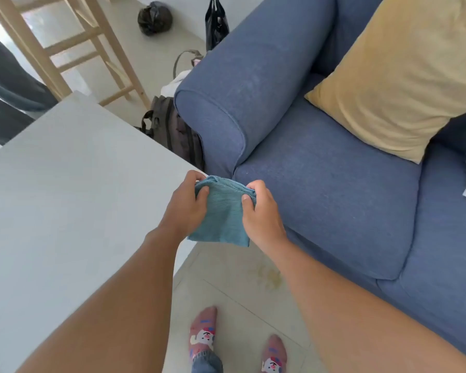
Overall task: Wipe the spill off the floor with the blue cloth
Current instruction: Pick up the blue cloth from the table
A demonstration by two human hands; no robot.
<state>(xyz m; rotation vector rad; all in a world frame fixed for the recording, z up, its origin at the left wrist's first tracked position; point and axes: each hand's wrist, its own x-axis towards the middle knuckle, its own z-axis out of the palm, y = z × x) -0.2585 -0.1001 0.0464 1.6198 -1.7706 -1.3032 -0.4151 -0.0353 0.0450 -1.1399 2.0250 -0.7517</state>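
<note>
I hold the blue cloth up in the air with both hands, folded and hanging down. My left hand grips its upper left corner. My right hand grips its upper right corner. Below the cloth, a faint yellowish spill lies on the pale tiled floor between the table and the sofa, partly hidden by my right forearm.
A white table stands at my left. A blue sofa with a yellow cushion fills the right. My socked feet stand on the tiles. A backpack, a wooden stool and black bags lie beyond.
</note>
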